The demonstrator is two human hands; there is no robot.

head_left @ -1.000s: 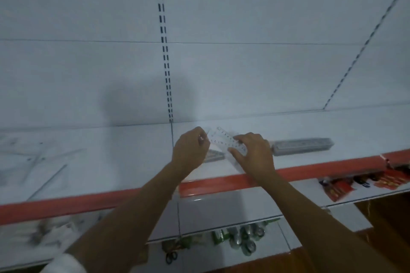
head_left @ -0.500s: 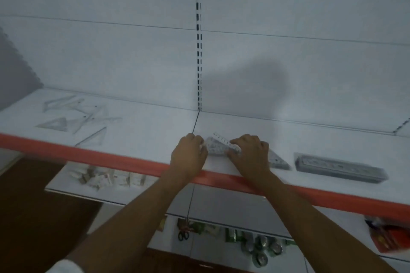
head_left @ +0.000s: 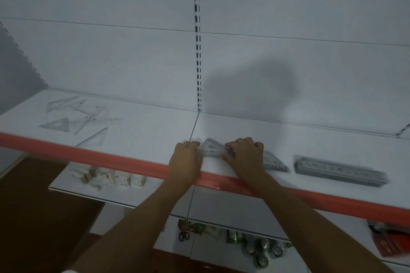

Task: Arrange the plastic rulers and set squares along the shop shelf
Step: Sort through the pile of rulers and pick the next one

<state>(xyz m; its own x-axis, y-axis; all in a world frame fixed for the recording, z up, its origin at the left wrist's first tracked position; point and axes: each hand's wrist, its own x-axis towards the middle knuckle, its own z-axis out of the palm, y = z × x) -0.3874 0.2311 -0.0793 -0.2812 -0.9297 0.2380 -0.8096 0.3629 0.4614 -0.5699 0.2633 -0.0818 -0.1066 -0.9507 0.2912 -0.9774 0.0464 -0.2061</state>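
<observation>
- Both hands are sharing one grip: the left hand (head_left: 186, 158) is pinching the left end of a small clear set square (head_left: 213, 150), and the right hand (head_left: 245, 155) is curling its fingers (head_left: 230, 148) over the right end.
- The set square is sitting low over the shelf (head_left: 142, 139), just behind its red front lip (head_left: 124, 160), close to the seam between two shelf boards; whether it is resting flat or slightly lifted cannot be told.
- A slip is looking likely if either pinch is loosening, since the plastic is thin and smooth; so near the front, it could be sliding over the lip and dropping toward the lower shelves.
- The right hand is covering part of a second set square (head_left: 274, 162) just beside it, so a sideways push could be knocking that one askew, or nudging the packaged rulers (head_left: 339, 170) further right.
- Both forearms are reaching up and forward, converging, wrists above the lip, knuckles up.
- A loose cluster of set squares (head_left: 77, 117) is lying well apart to the left, not yet lined up.
</observation>
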